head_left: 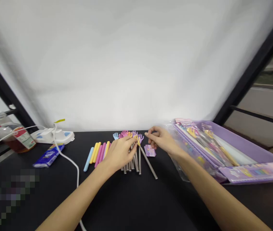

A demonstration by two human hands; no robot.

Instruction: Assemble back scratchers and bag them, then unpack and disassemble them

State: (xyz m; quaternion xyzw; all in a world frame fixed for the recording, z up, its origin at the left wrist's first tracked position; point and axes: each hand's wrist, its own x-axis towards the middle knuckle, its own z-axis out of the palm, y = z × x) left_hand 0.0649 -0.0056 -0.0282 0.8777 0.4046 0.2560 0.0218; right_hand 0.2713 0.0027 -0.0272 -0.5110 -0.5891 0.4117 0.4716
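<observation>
My left hand (122, 150) reaches over a bunch of back scratchers, its fingers closed at the yellow hand-shaped head of one back scratcher (148, 163). That one's metal rod slants toward me, apart from the others. Beneath and behind my left hand lie several metal rods (136, 163) with pink, purple, yellow and blue hand-shaped heads. My right hand (160, 139) hovers just to the right, thumb and fingers pinched together; anything between them is too small to make out. Below its fingers is a small stack of purple printed cards (150, 150). Coloured handle tubes (95, 153) lie in a row at left, partly hidden by my left hand.
On the right, a purple display box (213, 128) holds bagged back scratchers, with clear plastic bags (183, 170) along its near side. To the left are a white power strip (65, 136), a blue packet (49, 156), a bottle (16, 136) and a white cable (78, 175).
</observation>
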